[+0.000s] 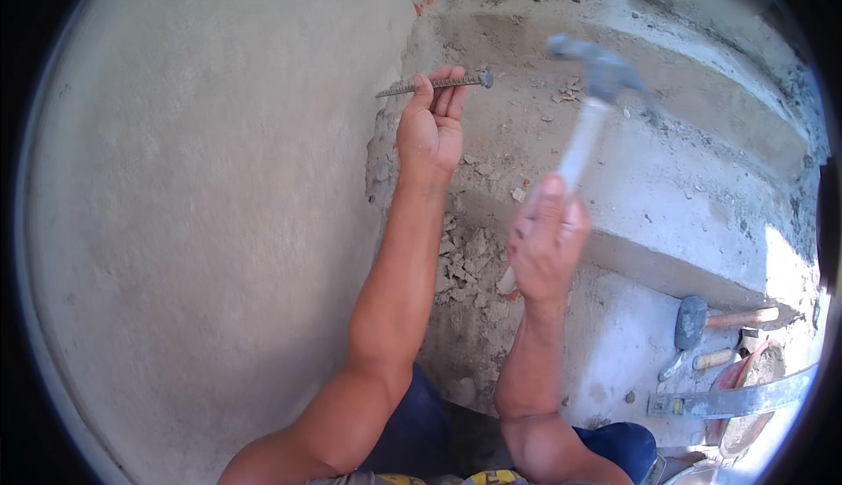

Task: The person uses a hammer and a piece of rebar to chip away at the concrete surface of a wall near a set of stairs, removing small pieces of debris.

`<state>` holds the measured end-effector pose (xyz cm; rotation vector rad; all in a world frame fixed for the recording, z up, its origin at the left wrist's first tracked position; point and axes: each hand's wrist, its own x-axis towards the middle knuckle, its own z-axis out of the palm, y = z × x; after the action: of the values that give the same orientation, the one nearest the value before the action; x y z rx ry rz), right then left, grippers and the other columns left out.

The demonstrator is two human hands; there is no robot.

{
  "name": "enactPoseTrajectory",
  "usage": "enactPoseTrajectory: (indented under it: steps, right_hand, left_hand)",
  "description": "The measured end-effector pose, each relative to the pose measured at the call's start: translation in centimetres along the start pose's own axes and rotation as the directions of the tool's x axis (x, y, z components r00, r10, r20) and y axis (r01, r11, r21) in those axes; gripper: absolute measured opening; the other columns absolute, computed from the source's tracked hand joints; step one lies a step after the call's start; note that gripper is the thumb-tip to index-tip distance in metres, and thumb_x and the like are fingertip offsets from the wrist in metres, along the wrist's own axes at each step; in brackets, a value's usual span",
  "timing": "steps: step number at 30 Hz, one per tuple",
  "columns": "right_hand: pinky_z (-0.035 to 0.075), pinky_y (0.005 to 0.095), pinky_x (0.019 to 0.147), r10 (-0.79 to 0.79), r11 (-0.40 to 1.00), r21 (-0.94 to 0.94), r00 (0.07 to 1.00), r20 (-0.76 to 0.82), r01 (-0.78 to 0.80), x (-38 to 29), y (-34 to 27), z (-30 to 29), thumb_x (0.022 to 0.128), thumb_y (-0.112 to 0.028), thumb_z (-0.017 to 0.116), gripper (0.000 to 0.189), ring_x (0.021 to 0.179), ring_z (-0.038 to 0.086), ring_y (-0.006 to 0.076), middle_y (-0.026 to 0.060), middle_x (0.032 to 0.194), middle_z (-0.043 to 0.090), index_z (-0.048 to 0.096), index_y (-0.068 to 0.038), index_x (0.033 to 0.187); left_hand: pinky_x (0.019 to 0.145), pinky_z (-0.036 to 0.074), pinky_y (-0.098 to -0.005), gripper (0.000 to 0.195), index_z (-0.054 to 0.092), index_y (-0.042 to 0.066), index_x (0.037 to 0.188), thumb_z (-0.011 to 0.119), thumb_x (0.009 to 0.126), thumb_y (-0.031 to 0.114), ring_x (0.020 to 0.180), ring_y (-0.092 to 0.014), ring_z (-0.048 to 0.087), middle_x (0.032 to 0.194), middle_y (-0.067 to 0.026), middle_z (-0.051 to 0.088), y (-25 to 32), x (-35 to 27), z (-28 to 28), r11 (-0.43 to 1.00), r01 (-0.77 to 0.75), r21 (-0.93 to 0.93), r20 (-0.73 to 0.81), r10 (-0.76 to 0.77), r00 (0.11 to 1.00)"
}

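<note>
A ribbed steel chisel [401, 90], apparently made from rebar, lies across the fingers of my left hand [431, 126]. Its tapered tip meets the broken lower edge of the plastered wall [217, 176], though I cannot tell if it touches. The flattened head of the chisel points right, toward the hammer. In my right hand [549, 241] is a claw hammer [602, 74] with a pale handle, gripped at its lower half. Motion blurs the hammer, which is raised to the right of the chisel and apart from it.
Concrete steps [658, 189] curve up to the right, strewn with debris. Broken plaster rubble [470, 261] is heaped between my arms. At lower right lie a mallet [691, 322], a wooden-handled tool [714, 359], a spirit level [737, 403] and a mortar-crusted red container [730, 376].
</note>
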<state>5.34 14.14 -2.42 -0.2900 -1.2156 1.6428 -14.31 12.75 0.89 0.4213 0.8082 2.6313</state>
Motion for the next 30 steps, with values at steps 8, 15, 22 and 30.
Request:
enactPoseTrajectory:
  steps: [8,15,22,30]
  right_hand:
    - [0.032,0.0244,0.032,-0.195,0.952,-0.237,0.981,0.013,0.193,0.9,3.8,0.5,0.109,-0.037,0.048,0.043,0.040,0.039,0.0055,-0.0050,0.055,0.045,0.045,-0.013,0.074]
    - [0.031,0.0220,0.030,-0.233,0.837,0.440,0.939,-0.253,0.326,0.8,-5.8,-2.0,0.110,-0.042,0.044,0.040,0.038,0.035,0.0051,-0.0053,0.053,0.040,0.046,-0.013,0.082]
    - [0.031,0.0248,0.030,-0.022,0.991,-0.127,0.998,0.061,0.030,1.1,3.5,0.6,0.110,-0.037,0.047,0.041,0.039,0.034,0.0048,-0.0048,0.055,0.044,0.046,-0.013,0.076]
    - [0.034,0.0240,0.031,-0.326,0.684,0.538,0.866,-0.379,0.492,1.3,-4.0,-1.8,0.109,-0.038,0.047,0.041,0.038,0.038,0.0052,-0.0025,0.054,0.044,0.047,-0.013,0.077]
  left_hand:
    - [0.110,0.053,-0.0421,0.030,0.056,-0.006,0.119,0.054,0.107,0.022,0.121,-0.029,0.062,0.122,-0.0200,0.065,-0.3,0.5,1.2,0.999,0.030,-0.033,0.037,-0.029,0.999]
    - [0.110,0.053,-0.0408,0.031,0.057,-0.007,0.118,0.054,0.106,0.022,0.121,-0.029,0.062,0.122,-0.0194,0.065,0.2,-0.1,1.5,0.999,0.002,-0.033,-0.010,-0.002,1.000]
    - [0.112,0.051,-0.0411,0.035,0.057,-0.008,0.119,0.053,0.107,0.024,0.121,-0.028,0.062,0.122,-0.0208,0.065,-0.2,0.5,1.0,1.000,-0.014,-0.007,-0.016,0.014,1.000]
    - [0.115,0.047,-0.0410,0.037,0.058,-0.007,0.119,0.051,0.108,0.027,0.124,-0.028,0.059,0.124,-0.0189,0.062,-0.5,0.4,1.6,0.999,0.005,-0.037,0.019,-0.004,1.000]
